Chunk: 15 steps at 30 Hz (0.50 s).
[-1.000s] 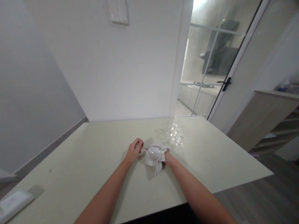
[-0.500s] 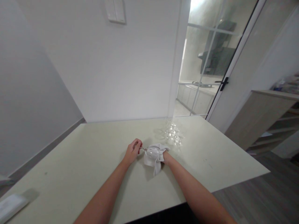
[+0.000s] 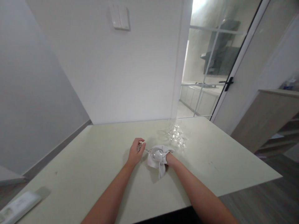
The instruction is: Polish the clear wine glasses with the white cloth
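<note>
A clear wine glass point(image 3: 156, 153) lies sideways between my hands above the pale table point(image 3: 93, 161). My left hand point(image 3: 136, 152) is closed on its base and stem. A white cloth point(image 3: 159, 159) wraps the bowl, and my right hand point(image 3: 168, 157) is mostly hidden under that cloth, gripping it round the glass. One tail of the cloth hangs down toward the table.
Several clear glasses point(image 3: 177, 135) stand just beyond my right hand near the table's far edge. A white flat object point(image 3: 17, 207) lies at the table's near left corner. A glass door point(image 3: 210, 62) and a wooden shelf unit point(image 3: 268, 121) are to the right.
My left hand's fingers have shifted on the glass's base, turning it slightly. The camera view has moved a little; the cloth and right hand stay on the bowl.
</note>
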Motion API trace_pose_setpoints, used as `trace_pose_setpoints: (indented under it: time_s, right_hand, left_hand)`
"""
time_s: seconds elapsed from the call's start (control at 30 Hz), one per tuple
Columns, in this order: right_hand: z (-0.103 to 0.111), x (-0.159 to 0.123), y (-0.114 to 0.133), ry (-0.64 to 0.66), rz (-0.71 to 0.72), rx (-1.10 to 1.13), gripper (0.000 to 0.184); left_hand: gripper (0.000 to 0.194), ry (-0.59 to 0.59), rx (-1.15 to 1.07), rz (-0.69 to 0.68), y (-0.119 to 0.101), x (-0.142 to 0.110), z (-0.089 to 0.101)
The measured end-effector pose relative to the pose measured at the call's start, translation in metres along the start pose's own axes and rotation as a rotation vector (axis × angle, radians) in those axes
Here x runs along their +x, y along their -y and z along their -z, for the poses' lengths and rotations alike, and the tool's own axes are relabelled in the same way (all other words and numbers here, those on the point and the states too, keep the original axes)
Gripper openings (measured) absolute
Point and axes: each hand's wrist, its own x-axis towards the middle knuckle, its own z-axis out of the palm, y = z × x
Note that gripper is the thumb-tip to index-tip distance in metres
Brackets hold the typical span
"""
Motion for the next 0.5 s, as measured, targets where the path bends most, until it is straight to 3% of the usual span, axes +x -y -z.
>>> trace_pose_setpoints:
  time_s: [0.1,0.3,0.5]
  right_hand:
    - [-0.006,-0.004,0.006,0.056,-0.012,0.016,0.022]
    - [-0.015,-0.010,0.020,0.004,-0.035,0.090,0.028]
    - [-0.011,-0.007,0.018,-0.060,-0.109,0.254,0.038]
  left_hand:
    - [0.023,0.065,-0.038,0.062,0.001,-0.001,0.000]
    - [0.028,0.168,-0.130,0.187,0.002,-0.001,-0.001]
    - [0.027,0.289,-0.146,0.183,-0.007,-0.001,0.000]
